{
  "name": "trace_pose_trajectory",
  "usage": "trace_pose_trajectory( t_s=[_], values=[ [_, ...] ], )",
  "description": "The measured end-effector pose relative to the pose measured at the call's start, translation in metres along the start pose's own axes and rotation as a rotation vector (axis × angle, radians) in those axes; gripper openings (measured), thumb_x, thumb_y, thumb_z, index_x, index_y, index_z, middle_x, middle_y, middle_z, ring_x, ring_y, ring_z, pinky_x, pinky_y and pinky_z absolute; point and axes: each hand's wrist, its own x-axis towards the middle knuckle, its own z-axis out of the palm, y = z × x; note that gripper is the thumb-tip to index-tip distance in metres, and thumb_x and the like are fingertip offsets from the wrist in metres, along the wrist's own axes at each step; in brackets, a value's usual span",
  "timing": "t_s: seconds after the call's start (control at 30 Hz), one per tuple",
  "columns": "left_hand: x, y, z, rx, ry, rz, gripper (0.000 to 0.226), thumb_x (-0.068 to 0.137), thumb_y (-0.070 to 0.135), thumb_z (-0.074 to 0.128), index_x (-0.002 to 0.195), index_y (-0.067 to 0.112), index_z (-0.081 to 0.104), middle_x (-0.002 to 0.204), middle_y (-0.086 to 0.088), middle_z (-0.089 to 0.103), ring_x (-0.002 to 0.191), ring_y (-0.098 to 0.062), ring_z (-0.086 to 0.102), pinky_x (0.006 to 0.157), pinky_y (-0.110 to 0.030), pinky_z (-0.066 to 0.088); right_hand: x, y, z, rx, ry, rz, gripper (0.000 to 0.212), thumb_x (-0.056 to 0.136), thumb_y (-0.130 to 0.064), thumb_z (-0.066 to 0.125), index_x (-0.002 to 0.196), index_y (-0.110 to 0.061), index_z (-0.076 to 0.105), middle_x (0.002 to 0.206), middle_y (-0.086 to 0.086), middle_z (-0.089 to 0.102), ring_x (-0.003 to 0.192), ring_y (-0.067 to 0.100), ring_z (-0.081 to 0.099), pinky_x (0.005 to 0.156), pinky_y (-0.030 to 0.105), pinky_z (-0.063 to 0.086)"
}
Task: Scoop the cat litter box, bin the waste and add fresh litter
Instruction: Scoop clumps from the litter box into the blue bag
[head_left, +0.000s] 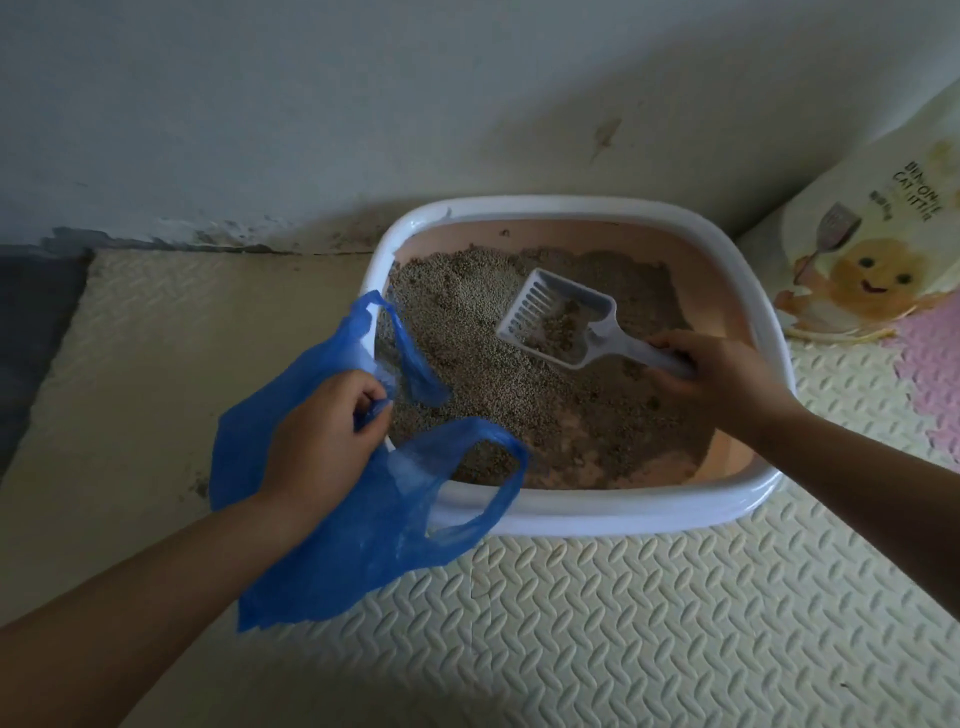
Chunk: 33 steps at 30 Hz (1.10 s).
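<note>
On the embossed cream foam floor mat, against the wall: one rounded litter box, glossy white plastic rim, pale pink inside, part-filled with grainy grey-brown litter. Over the litter, right of centre: one white slotted plastic scoop, a few clumps in its bowl, handle wrapped by the curled fingers of the right hand. At the box's left rim: one thin, crinkled blue plastic bag, pinched at its mouth by the left hand, fingers curled tight on the film, two handle loops drooping over the litter. Far right, just beside the box: one printed litter sack.
</note>
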Motion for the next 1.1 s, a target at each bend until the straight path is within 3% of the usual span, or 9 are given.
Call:
trace_pose_trajectory(
  t_s=[0.13,0.23,0.4,0.47,0.53,0.63,0.77,0.93,1.1],
  values=[
    [-0.005,-0.009,-0.017,-0.083,0.076,-0.042,0.020,0.085,0.023,0.069,0.087,0.030,0.050,0.076,0.012,0.058,0.066,-0.002,0.056,0.061,-0.033,0.047,0.008,-0.002,0.001,-0.052,-0.097,-0.043,0.023,0.083,-0.017,0.067,0.105,-0.023,0.069,0.077,-0.002,0.067,0.066,0.018,0.059,0.062,0.035,0.048],
    [0.000,-0.004,-0.024,-0.004,0.080,0.099,0.029,0.080,0.023,0.074,0.102,0.025,0.055,0.089,0.014,0.050,0.072,0.003,0.052,0.063,-0.029,0.042,0.013,-0.005,0.008,-0.082,-0.116,-0.056,0.021,0.083,-0.019,0.068,0.103,-0.023,0.070,0.076,-0.004,0.066,0.063,0.014,0.057,0.061,0.032,0.047],
    [0.036,-0.006,-0.040,0.508,0.135,0.470,0.051,0.074,0.044,0.065,0.117,0.016,0.060,0.146,-0.011,0.034,0.130,-0.035,0.036,0.102,-0.051,0.034,0.019,-0.015,0.014,-0.113,-0.225,-0.066,0.019,0.087,-0.022,0.064,0.105,-0.025,0.069,0.074,-0.012,0.059,0.060,0.000,0.049,0.056,0.018,0.036],
    [0.045,-0.011,-0.042,0.506,-0.022,0.381,0.064,0.075,0.053,0.064,0.127,0.017,0.056,0.154,-0.014,0.024,0.137,-0.037,0.030,0.105,-0.053,0.033,0.022,-0.020,0.011,-0.157,-0.266,-0.062,0.022,0.089,-0.027,0.061,0.110,-0.029,0.068,0.076,-0.012,0.060,0.061,0.003,0.051,0.056,0.018,0.036],
    [0.042,-0.013,-0.038,0.438,-0.122,0.227,0.078,0.079,0.056,0.067,0.141,0.016,0.044,0.148,-0.010,0.033,0.130,-0.033,0.041,0.096,-0.045,0.041,0.028,-0.020,0.006,-0.201,-0.308,-0.047,0.024,0.090,-0.031,0.061,0.113,-0.031,0.067,0.074,-0.014,0.058,0.060,0.001,0.049,0.055,0.018,0.037],
    [0.032,-0.014,-0.033,0.404,-0.049,0.098,0.090,0.078,0.055,0.067,0.148,0.013,0.029,0.133,-0.011,0.040,0.115,-0.032,0.050,0.082,-0.041,0.046,0.036,-0.018,-0.002,-0.274,-0.374,-0.038,0.024,0.088,-0.037,0.061,0.111,-0.036,0.067,0.070,-0.014,0.060,0.060,0.002,0.051,0.059,0.026,0.043],
    [0.025,-0.011,-0.028,0.327,-0.069,-0.083,0.099,0.079,0.056,0.067,0.151,0.012,0.016,0.141,-0.012,0.032,0.119,-0.033,0.049,0.083,-0.041,0.044,0.041,-0.026,0.000,-0.295,-0.423,-0.050,0.019,0.089,-0.036,0.060,0.106,-0.035,0.069,0.067,-0.014,0.059,0.060,0.005,0.053,0.060,0.029,0.042],
    [0.027,-0.007,-0.020,0.226,-0.128,-0.118,0.107,0.079,0.054,0.068,0.153,0.014,0.001,0.151,-0.013,0.021,0.127,-0.034,0.044,0.092,-0.043,0.043,0.049,-0.047,0.015,-0.274,-0.425,-0.108,0.015,0.089,-0.030,0.059,0.091,-0.022,0.071,0.071,0.008,0.066,0.061,0.023,0.058,0.053,0.031,0.037],
    [0.032,-0.012,-0.015,0.133,-0.129,-0.093,0.110,0.078,0.045,0.074,0.153,0.016,-0.001,0.151,-0.011,0.022,0.130,-0.029,0.040,0.095,-0.040,0.041,0.059,-0.061,0.024,-0.248,-0.419,-0.102,0.017,0.089,-0.027,0.056,0.087,-0.017,0.070,0.051,0.000,0.048,0.046,0.013,0.038,0.046,0.028,0.027]
  ],
)
